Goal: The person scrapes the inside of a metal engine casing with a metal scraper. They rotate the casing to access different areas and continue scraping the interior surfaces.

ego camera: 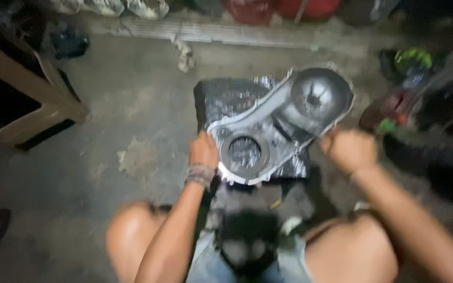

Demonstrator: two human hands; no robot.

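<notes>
Head view: both hands gripping silver cast-metal engine cover [279,126] held over dark glossy engine block [221,99] on concrete floor [132,120]. Left hand [204,149] closed on near-left rim by round opening [244,152], right hand [348,149] fisted on right edge. Long axis running near-left to far-right, domed bowl end [318,97] farthest, empty as far as blur allows.

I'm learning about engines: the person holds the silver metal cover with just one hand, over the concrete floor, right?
Not quite. The head view shows both hands on the cover: the left hand grips its near-left edge and the right hand its right edge. It is silver metal, over the concrete floor.
</notes>
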